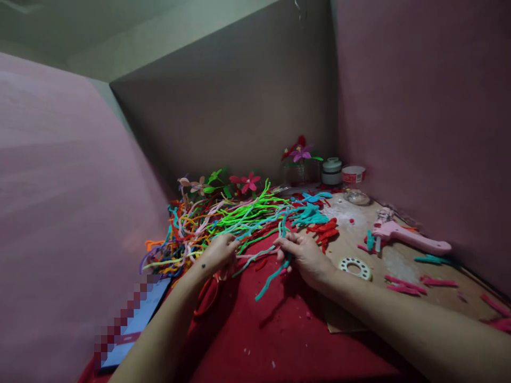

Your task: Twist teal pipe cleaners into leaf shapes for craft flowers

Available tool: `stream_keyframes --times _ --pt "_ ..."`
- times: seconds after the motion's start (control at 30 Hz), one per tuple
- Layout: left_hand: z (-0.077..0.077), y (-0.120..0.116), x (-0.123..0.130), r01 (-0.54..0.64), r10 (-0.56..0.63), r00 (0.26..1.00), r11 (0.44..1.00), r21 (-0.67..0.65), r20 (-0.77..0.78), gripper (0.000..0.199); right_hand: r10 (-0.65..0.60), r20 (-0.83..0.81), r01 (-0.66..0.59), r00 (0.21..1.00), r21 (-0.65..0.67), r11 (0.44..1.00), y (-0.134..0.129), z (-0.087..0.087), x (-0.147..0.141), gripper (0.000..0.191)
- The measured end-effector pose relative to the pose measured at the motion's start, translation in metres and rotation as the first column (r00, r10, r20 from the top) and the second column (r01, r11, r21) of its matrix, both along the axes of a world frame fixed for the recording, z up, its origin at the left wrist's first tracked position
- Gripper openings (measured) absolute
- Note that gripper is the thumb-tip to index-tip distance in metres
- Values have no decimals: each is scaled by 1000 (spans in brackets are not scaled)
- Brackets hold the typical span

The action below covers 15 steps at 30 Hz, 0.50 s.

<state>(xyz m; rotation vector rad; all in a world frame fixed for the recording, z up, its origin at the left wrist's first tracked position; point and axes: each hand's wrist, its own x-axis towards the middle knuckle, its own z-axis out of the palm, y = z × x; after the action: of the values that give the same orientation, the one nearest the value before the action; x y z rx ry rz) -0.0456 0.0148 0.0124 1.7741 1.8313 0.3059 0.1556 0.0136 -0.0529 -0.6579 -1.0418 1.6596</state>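
My right hand [301, 256] is closed around a teal pipe cleaner [271, 277], whose lower end sticks out below the fingers over the red cloth. Another stretch of teal stem rises above that hand. My left hand [223, 255] is to the left, its fingers bent together; what they hold, if anything, is too small to tell. A pale green stem [255, 259] lies between the two hands. Just beyond them spreads a big heap of pipe cleaners [247, 215] in green, pink, orange and blue. Orange-handled scissors [207, 295] are partly hidden under my left hand.
On the right, a brown board [379, 213] bears a pink glue gun [411, 238], a white ring with holes [354, 268] and pink stem pieces. Pipe-cleaner flowers [249, 182] and a lidded jar [331, 171] stand at the back. A tablet-like object [136, 319] lies at left.
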Motion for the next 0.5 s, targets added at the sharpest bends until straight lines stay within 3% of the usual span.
stream_keyframes --times 0.17,0.27,0.3,0.33,0.4,0.43,0.5 --pt "4 -6 -9 29 3 985 983 179 -175 18 43 -7 -44 999 -40 998 -3 3 1 28" --pt "6 -24 4 54 92 960 866 498 -264 18 52 -18 -53 998 -82 995 -7 7 1 29" --pt "6 -31 13 71 75 968 834 548 -239 21 57 -31 -60 998 -89 994 -9 7 0 29" --pt "5 -37 23 84 0 987 854 513 -161 23 63 -49 -67 997 -91 994 -10 7 -1 29" --pt "-2 -48 44 188 -202 979 933 306 15 22 76 -93 -84 993 -87 993 -13 6 -3 27" --pt "-8 -51 53 200 -226 972 941 272 67 22 87 -114 -97 990 -82 992 -14 5 -5 26" --pt "-20 -55 65 131 -159 985 941 313 68 19 87 -166 -103 982 -89 991 -14 4 -6 25"
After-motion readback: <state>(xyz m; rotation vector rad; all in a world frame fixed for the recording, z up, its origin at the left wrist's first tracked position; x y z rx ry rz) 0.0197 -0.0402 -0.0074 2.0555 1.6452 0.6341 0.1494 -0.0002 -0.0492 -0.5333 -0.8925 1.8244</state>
